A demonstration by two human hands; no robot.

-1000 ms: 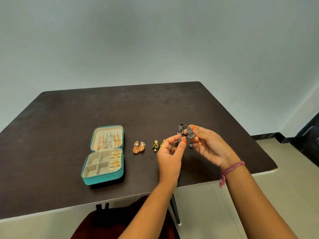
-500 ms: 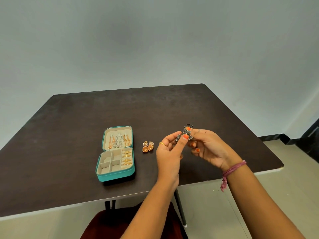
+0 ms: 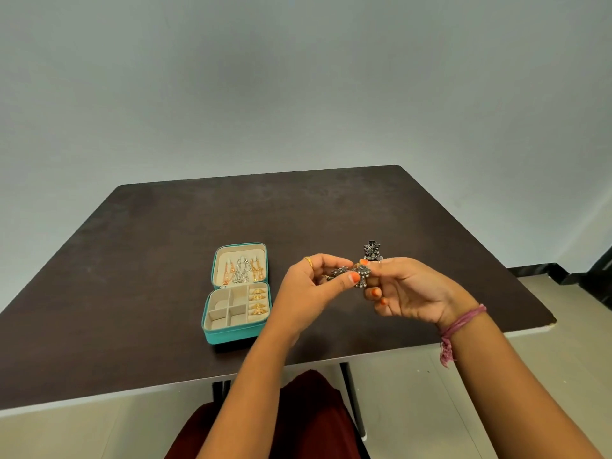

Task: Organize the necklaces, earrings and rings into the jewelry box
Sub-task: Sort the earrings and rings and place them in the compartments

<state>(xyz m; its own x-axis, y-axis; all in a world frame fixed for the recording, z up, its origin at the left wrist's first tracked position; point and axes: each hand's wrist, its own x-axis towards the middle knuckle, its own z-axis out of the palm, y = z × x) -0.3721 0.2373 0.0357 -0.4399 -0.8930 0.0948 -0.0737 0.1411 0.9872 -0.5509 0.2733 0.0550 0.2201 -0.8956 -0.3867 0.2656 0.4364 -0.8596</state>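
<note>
Dark earrings [image 3: 359, 273] (both hands) above table edge [image 3: 381, 354]

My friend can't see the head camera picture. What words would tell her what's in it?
Two hands, left hand and right hand, pinch dark silver earrings above a dark table. An open teal jewelry box beside them holds necklaces and gold rings.

Dark earrings [image 3: 361, 274] between both hands

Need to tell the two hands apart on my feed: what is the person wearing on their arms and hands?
Both forearms are bare, no sleeves. The right hand has a pink thread band tied round the wrist, frayed ends hanging. The left hand wears a gold ring. The nails are painted orange on both hands.
</note>
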